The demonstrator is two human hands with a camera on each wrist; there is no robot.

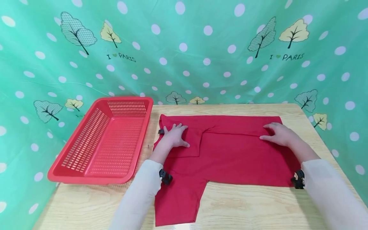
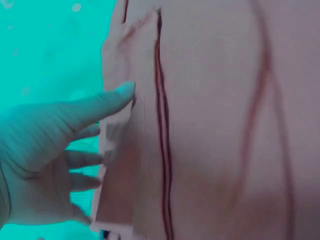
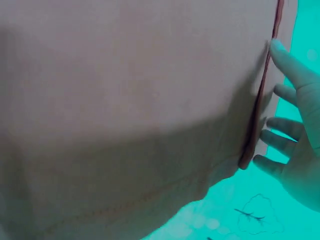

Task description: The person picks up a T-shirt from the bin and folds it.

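A red T-shirt (image 1: 230,159) lies spread sideways on the table, one sleeve (image 1: 178,204) pointing toward the near edge. Its far side is folded over into a long strip (image 1: 235,124), and the other sleeve (image 1: 189,148) lies folded back on the body. Over the folded part at the collar end is my left hand (image 1: 173,137), fingers spread. The left wrist view has its thumb (image 2: 117,97) over the cloth near a fold line. My right hand (image 1: 279,134) is at the hem end, loosely extended fingers by the strip's edge; its thumb tip (image 3: 278,46) is right at that edge.
A red plastic basket (image 1: 136,153) with slotted sides stands left of the shirt. Pale wood tabletop (image 1: 244,204) shows along the near side. A green dotted curtain (image 1: 195,57) hangs behind the table and along both sides.
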